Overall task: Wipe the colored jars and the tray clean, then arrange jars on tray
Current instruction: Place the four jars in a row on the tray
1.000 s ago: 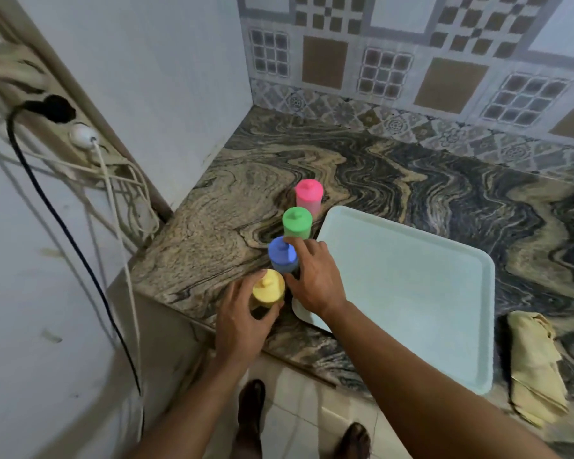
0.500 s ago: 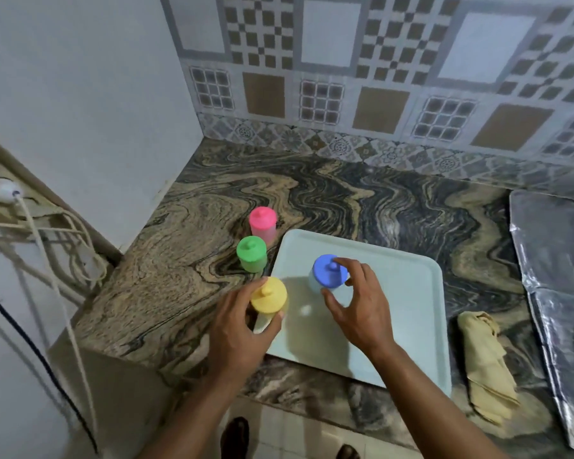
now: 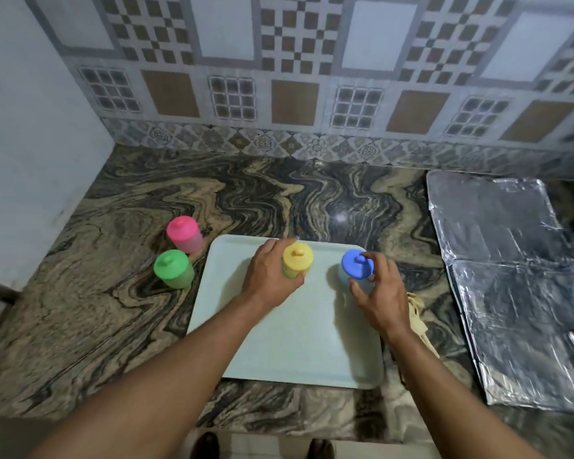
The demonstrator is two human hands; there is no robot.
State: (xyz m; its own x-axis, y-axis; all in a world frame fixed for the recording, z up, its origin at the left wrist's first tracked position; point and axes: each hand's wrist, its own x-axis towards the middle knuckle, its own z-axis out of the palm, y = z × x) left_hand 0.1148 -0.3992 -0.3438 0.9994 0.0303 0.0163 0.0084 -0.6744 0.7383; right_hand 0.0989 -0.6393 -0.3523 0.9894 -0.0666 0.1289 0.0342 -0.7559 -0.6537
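Yellow jar (image 3: 297, 264) and blue jar (image 3: 357, 267) both stand upright over the far half of the pale tray (image 3: 289, 346), long axes vertical, knobbed lids pointing up. Can't tell whether their bases sit on the tray or are just above it — fingers and blur hide the bottoms.

Left hand (image 3: 269, 276) is wrapped round the yellow jar's left side, fingers curled over its far edge, thumb below. Right hand (image 3: 380, 293) has the blue jar pinched at the lid, fingers curved round its right side and thumb near the front. The two jars are near each other, not touching.

Pink jar (image 3: 183, 234) and green jar (image 3: 173, 268) stand upright on the marbled counter (image 3: 90, 309), just off the tray's left edge, pink farther back, green nearer, close together. Neither is on the tray.

Tray lies flat, long side running away from the person, near edge close to the counter's front edge.

Right of the tray a yellowish cloth (image 3: 418, 314) lies crumpled, mostly hidden behind the right forearm. Further right — a foil-covered sheet (image 3: 511, 279) flat on the counter. Patterned tile wall (image 3: 292, 67) behind; plain wall on the left. Shoe tips show below the counter edge.
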